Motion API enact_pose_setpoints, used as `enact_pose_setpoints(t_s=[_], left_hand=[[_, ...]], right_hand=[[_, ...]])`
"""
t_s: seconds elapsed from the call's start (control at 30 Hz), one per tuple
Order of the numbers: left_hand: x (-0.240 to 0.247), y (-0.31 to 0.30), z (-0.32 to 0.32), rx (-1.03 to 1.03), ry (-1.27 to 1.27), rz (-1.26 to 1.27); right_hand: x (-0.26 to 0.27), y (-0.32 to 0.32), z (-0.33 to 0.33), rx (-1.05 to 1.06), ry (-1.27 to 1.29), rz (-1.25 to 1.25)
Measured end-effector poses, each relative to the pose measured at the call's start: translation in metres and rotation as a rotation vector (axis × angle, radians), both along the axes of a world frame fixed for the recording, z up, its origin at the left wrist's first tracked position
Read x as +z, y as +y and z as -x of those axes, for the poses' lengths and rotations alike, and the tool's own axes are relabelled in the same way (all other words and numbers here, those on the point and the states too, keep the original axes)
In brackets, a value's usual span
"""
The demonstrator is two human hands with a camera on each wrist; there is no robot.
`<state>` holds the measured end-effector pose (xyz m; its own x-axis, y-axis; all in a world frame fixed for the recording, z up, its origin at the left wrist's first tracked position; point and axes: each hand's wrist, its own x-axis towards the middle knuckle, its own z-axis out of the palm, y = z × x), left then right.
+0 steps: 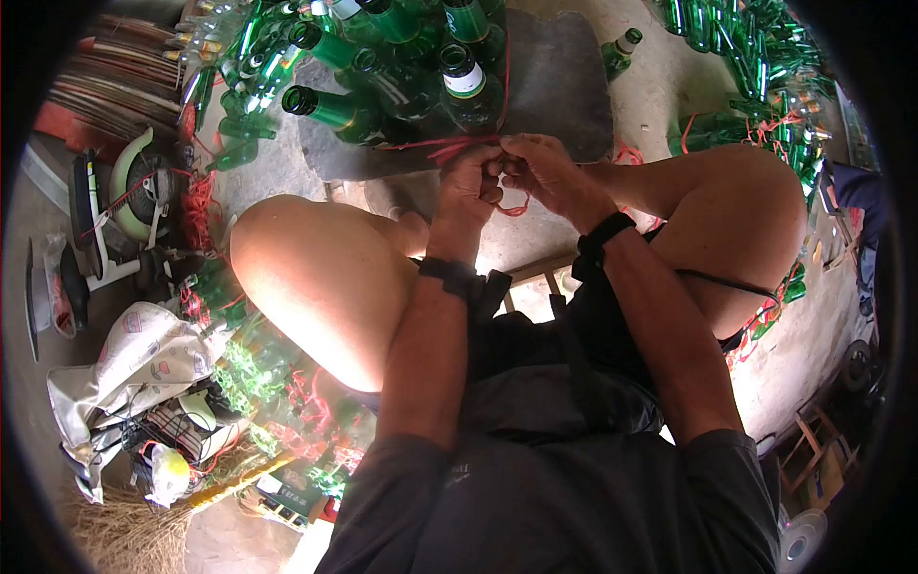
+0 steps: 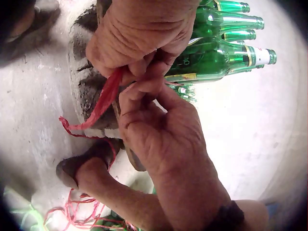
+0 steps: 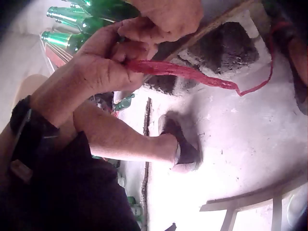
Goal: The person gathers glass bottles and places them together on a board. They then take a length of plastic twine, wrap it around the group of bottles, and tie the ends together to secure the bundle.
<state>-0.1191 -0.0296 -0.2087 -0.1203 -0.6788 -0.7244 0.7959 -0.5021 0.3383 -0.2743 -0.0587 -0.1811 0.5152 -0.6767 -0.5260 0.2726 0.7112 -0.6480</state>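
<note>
Green glass bottles (image 1: 470, 98) stand in a cluster on a dark slab (image 1: 564, 96), with red plastic twine (image 1: 506, 77) running along their side. At the slab's near edge, both hands meet close together. My left hand (image 1: 466, 187) has its fingers curled round the red twine, and a flat tail of twine (image 3: 187, 73) hangs out of that fist. Against it, my right hand (image 1: 555, 180) pinches the twine between thumb and fingers. Overlapping fingers hide the spot where the strands meet. In the left wrist view, bottles (image 2: 216, 57) appear just beyond the hands.
The slab rests on a rough block (image 2: 84, 72). More bottles (image 1: 746, 57) are piled at the back right, and one bottle (image 1: 622, 53) sits beside the slab. Tangled red twine (image 1: 199, 206), a bag (image 1: 143, 349) and a straw broom (image 1: 134, 526) lie at the left.
</note>
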Motion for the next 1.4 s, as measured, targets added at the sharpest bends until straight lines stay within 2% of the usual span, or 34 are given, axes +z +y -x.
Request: enact_pose_setpoints(t_s=[0.07,0.17,0.23,0.27,0.33,0.43,0.57,0.63,0.93,1.13,1.17,1.23,1.27,1.33,1.4], left_hand=[[-0.001,0.000,-0.001,-0.013,0.003,0.023],[0.003,0.001,0.000,-0.020,0.007,0.057],[0.009,0.001,0.002,-0.013,0.010,0.069],[0.012,0.001,0.002,-0.025,-0.001,0.064],[0.010,0.001,0.002,-0.037,-0.012,0.060],[0.006,0.001,0.000,-0.045,-0.023,0.045],[0.005,0.001,0.001,-0.052,0.005,0.076],[0.010,0.001,0.002,-0.040,-0.009,0.063],[0.015,0.001,0.004,-0.040,0.043,0.071],[0.009,0.001,0.003,-0.025,0.034,0.008],[0.011,0.002,0.007,-0.018,-0.056,-0.003],[0.013,0.003,0.008,-0.012,-0.147,-0.013],[0.014,0.003,0.005,-0.017,-0.130,-0.035],[0.019,0.003,0.004,-0.023,-0.113,-0.057],[0.025,0.004,0.006,-0.027,-0.175,-0.065]], right_hand=[[0.004,0.003,-0.001,0.014,-0.015,0.043],[0.011,0.005,-0.004,-0.055,-0.050,-0.090],[0.004,0.006,-0.004,-0.025,0.016,0.097],[0.001,0.007,-0.003,-0.024,0.016,0.096],[0.011,0.005,-0.005,-0.066,-0.062,-0.120],[0.007,0.003,-0.006,-0.062,-0.051,-0.152],[0.003,0.004,-0.006,-0.064,-0.075,-0.143],[0.005,0.006,-0.007,-0.070,-0.058,-0.050],[0.009,0.011,-0.013,-0.163,-0.126,-0.115],[-0.004,0.005,-0.005,-0.110,-0.113,-0.139],[-0.008,0.004,-0.004,-0.111,-0.113,-0.139],[-0.012,0.004,-0.003,-0.012,0.036,0.215],[-0.013,0.003,-0.002,-0.012,0.035,0.215],[-0.003,0.002,-0.003,-0.096,0.028,-0.028],[0.003,0.001,-0.005,-0.111,0.048,-0.028]])
